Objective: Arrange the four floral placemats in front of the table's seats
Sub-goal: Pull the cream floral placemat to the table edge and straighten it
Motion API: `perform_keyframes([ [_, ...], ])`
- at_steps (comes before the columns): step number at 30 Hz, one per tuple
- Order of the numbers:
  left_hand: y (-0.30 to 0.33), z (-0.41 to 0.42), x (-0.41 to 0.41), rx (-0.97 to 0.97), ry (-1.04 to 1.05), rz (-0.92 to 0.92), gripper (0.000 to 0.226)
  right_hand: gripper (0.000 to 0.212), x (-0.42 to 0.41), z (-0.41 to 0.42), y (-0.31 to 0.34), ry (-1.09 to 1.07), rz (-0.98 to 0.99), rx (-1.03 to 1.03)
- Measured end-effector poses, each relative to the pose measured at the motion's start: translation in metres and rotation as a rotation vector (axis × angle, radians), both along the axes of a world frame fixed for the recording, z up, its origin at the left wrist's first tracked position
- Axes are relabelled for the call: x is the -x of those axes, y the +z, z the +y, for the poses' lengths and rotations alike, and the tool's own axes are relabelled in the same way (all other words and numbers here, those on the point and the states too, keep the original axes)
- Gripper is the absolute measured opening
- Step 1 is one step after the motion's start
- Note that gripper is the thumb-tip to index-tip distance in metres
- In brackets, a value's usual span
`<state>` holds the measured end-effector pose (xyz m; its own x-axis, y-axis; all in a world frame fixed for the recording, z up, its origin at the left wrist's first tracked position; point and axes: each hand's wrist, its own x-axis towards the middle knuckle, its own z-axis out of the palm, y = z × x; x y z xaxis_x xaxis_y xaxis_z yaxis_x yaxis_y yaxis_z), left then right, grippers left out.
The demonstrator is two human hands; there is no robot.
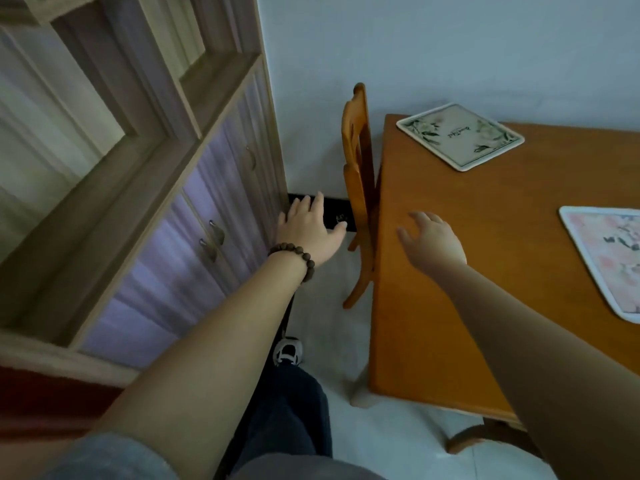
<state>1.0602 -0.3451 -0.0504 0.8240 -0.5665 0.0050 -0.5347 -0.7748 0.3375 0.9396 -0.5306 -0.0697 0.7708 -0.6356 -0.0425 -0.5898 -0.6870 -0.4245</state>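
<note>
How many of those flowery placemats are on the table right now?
2 in view: a green-leafed placemat at the table's far corner, and a pink placemat cut off by the right edge. Others may lie out of frame.

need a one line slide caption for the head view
Both empty hands, left and right, reach toward a wooden table bearing two floral placemats.

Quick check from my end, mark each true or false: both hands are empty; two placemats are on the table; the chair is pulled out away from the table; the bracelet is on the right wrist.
1. Both hands are empty. True: the left hand and right hand are open and hold nothing.
2. Two placemats show on the table. True: a green placemat and a pink placemat.
3. The chair is pulled out. False: it is tucked against the table edge.
4. The bracelet is on the right wrist. False: on the left.
</note>
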Motion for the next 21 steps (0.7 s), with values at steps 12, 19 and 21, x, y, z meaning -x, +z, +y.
perform_keyframes([
  [12, 0.018, -0.159, -0.212, -0.018, -0.364, -0.027, 0.078, 0.055, -0.154, -0.084, 0.024, -0.377, -0.015, 0.008],
  [19, 0.014, -0.232, -0.245, -0.031, -0.558, -0.013, 0.079, 0.055, -0.174, -0.123, 0.03, -0.529, 0.001, 0.043],
  [21, 0.012, -0.249, -0.245, -0.039, -0.609, -0.01, 0.079, 0.055, -0.172, -0.134, 0.028, -0.578, 0.008, 0.046],
])
